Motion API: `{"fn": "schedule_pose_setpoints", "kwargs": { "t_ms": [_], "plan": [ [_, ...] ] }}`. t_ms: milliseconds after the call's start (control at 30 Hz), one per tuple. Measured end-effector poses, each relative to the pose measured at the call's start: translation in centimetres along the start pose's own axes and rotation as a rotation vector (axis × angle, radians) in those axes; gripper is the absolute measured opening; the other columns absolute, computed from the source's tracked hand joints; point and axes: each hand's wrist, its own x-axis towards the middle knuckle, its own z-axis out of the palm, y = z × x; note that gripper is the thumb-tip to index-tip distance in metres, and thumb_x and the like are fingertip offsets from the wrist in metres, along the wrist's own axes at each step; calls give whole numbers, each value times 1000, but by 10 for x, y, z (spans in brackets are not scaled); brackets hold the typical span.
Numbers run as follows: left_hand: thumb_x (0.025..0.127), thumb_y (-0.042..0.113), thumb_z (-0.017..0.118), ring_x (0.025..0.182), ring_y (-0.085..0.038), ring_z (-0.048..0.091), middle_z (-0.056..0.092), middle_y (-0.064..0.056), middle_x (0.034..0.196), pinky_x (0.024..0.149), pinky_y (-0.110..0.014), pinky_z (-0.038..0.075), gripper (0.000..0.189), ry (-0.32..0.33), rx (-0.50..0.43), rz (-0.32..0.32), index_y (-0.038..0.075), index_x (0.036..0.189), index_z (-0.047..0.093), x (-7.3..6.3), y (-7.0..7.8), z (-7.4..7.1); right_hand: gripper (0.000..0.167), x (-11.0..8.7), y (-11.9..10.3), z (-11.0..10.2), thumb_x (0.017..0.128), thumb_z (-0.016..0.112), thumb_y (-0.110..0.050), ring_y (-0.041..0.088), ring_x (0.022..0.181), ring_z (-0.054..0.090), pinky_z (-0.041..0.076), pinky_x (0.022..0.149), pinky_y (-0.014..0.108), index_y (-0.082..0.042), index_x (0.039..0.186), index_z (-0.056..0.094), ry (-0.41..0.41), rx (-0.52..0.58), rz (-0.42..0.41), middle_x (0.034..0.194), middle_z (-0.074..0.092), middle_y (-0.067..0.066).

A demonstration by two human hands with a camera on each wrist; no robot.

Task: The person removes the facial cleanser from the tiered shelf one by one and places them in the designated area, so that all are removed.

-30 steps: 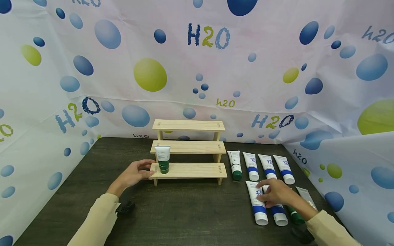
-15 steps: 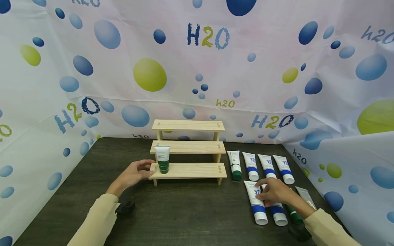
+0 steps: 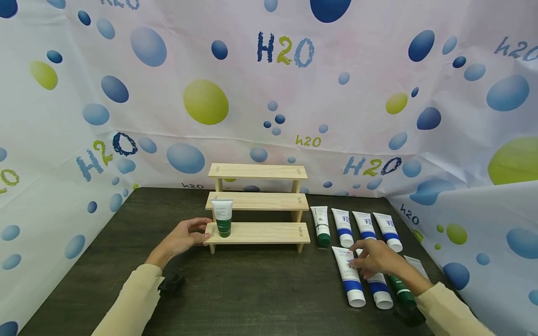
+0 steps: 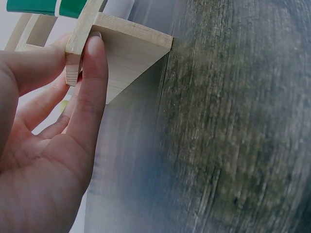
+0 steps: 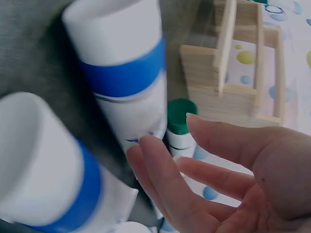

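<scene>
My left hand point(image 3: 182, 240) pinches the left end of the lowest step of a wooden three-step shelf point(image 3: 260, 233); thumb and fingers grip the board's edge in the left wrist view. A small white-and-green tube point(image 3: 222, 217) stands upright, cap down, on that step's left end. My right hand point(image 3: 378, 259) is over the front row of tubes at the right. Its fingertips are right at a white tube with a blue band point(image 3: 349, 275), lying flat with its cap toward me. In the right wrist view the fingers point(image 5: 163, 177) overlap this tube, with the thumb held apart.
Beside the shelf lies a back row: a white tube with a green cap point(image 3: 321, 226) and several blue-banded white tubes point(image 3: 386, 231). Another blue-banded tube point(image 3: 380, 289), a green tube point(image 3: 402, 291) and a pale tube point(image 3: 417, 267) lie near my right hand. A printed cloth point(image 3: 260, 84) surrounds the dark table.
The top end of the front blue-banded tube has shifted slightly left. My right hand has risen a little off it, its fingers looser. The left hand stays on the shelf.
</scene>
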Motion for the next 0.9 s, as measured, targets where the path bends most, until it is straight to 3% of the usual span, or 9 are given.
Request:
{"fn": "schedule_pose_setpoints", "kwargs": {
  "t_ms": [300,467,633,900],
  "plan": [
    [98,20,72,117,-30,65,52,-27,144,90,-39,59,59,21,17,-16,3,150,50,1,-1,2,41,4,-20,-23,94,74,-11,20,73,73,63,61,33,8,129,62,12,14,-143,94,72,13],
    [98,20,72,121,-34,63,53,-27,145,91,-40,58,58,28,29,-13,3,149,51,0,-1,2,39,11,-39,-29,96,72,-12,21,76,73,63,65,35,5,129,63,43,11,-171,98,73,16],
    [98,20,71,122,-34,64,52,-27,145,91,-40,58,58,23,36,-3,2,150,50,0,0,1,35,19,-61,-29,96,73,-12,23,77,75,63,63,33,3,126,66,96,9,-229,102,75,19],
    [99,19,71,121,-35,65,52,-29,145,91,-42,59,59,11,31,6,1,150,49,-1,1,0,29,37,-86,-15,97,71,-11,27,75,76,63,65,33,2,123,68,107,67,-356,103,76,20]
  ]
}}
